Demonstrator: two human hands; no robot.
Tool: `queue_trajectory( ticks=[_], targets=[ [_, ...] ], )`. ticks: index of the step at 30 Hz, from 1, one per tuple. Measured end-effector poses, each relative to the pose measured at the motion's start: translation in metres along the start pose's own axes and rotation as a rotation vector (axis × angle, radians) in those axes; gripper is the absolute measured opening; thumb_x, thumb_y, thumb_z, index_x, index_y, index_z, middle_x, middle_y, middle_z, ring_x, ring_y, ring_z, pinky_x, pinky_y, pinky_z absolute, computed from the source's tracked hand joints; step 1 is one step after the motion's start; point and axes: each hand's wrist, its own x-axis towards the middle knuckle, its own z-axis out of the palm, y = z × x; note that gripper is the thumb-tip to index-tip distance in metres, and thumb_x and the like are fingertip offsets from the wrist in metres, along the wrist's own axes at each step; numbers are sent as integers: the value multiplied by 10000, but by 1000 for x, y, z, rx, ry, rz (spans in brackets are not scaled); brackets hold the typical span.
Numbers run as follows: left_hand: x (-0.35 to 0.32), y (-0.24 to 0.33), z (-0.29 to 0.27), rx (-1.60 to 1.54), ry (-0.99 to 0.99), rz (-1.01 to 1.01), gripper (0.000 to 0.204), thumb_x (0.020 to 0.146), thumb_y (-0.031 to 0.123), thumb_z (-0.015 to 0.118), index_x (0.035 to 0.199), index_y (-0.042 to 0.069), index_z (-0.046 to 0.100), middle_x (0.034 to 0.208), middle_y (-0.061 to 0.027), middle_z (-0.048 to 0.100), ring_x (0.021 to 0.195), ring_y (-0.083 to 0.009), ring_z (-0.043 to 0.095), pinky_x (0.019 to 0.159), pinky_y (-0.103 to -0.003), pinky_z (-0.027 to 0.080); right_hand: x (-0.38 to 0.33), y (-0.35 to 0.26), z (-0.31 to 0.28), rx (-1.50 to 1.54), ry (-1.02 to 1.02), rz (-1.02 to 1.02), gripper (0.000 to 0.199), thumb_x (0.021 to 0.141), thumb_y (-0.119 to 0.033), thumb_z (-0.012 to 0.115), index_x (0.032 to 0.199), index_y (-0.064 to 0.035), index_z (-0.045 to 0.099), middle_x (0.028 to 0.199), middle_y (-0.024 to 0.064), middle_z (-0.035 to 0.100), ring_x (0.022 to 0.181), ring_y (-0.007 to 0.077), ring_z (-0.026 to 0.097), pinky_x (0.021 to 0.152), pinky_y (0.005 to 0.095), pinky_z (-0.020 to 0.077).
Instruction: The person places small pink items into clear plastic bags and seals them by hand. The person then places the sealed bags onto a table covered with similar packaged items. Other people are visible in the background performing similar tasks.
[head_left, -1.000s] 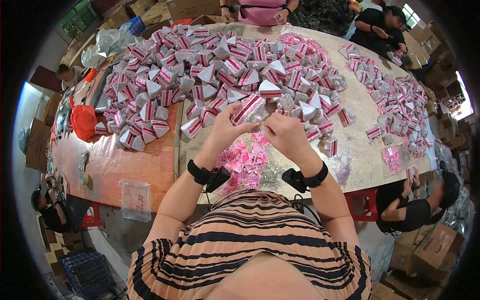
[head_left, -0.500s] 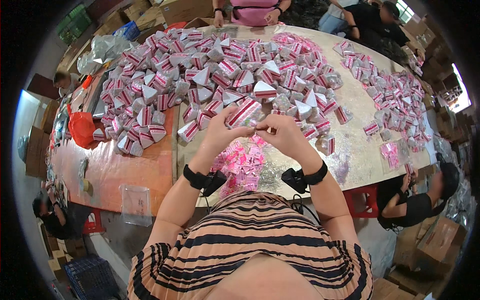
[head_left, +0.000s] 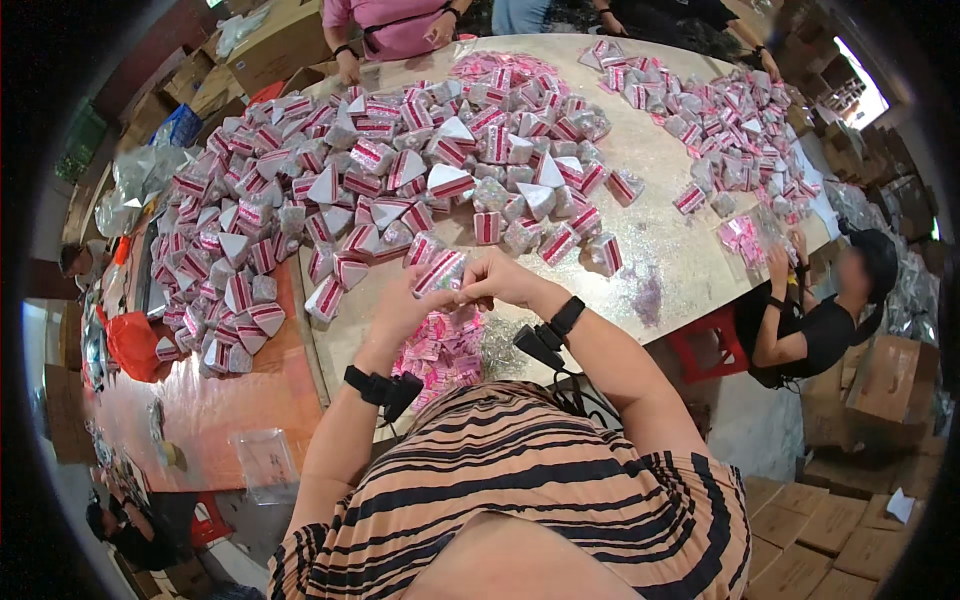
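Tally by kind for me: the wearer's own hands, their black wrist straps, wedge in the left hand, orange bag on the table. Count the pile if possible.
Hands (left hand, right hand): 2
Wrist straps: 2
Held wedge: 1
Orange bag: 1
Total: 6
Piled wedges overlap too much to count.

Glossy held packet [head_left: 440, 271] (plastic, seemingly); matt cardboard box [head_left: 888, 380].
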Motion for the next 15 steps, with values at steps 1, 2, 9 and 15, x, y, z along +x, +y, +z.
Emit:
queue_trajectory(
  ticks=[1, 2, 9, 15],
  targets=[
    [0, 1, 4, -5, -21, -12, 596, 717, 269, 730, 1166, -54, 506, 999, -150, 625, 877, -197, 600, 767, -317, 470, -2, 4, -3, -11, -9, 22, 137, 754, -91, 685, 666, -14, 615, 569, 44, 582, 453, 100, 535, 429, 227, 414],
    [0, 2, 7, -9, -41, -24, 598, 726, 278, 721, 1173, -53, 502, 1006, -158, 622, 895, -206, 597, 780, -325, 465, -3, 7, -6, -22, -17, 44, 138, 753, -92, 688, 665, -15, 614, 571, 46, 585, 453, 101, 538, 431, 226, 417],
    [2, -4, 18, 52, 33, 185, 457, 819, 198, 589, 1195, -35, 477, 1097, -201, 577, 1020, -285, 553, 882, -362, 411, 6, 11, -17, -463, 132, -256, 211, 691, -140, 749, 611, -17, 598, 578, 12, 551, 541, 89, 511, 495, 258, 399],
    [-6, 8, 7, 200, 89, 207, 550, 767, 179, 645, 1213, -63, 433, 1148, -217, 529, 1053, -317, 525, 900, -374, 404, 2, -11, -5, -393, 68, -252, 173, 694, -123, 711, 636, -3, 602, 552, 10, 561, 522, 69, 494, 484, 246, 397]
  ],
)
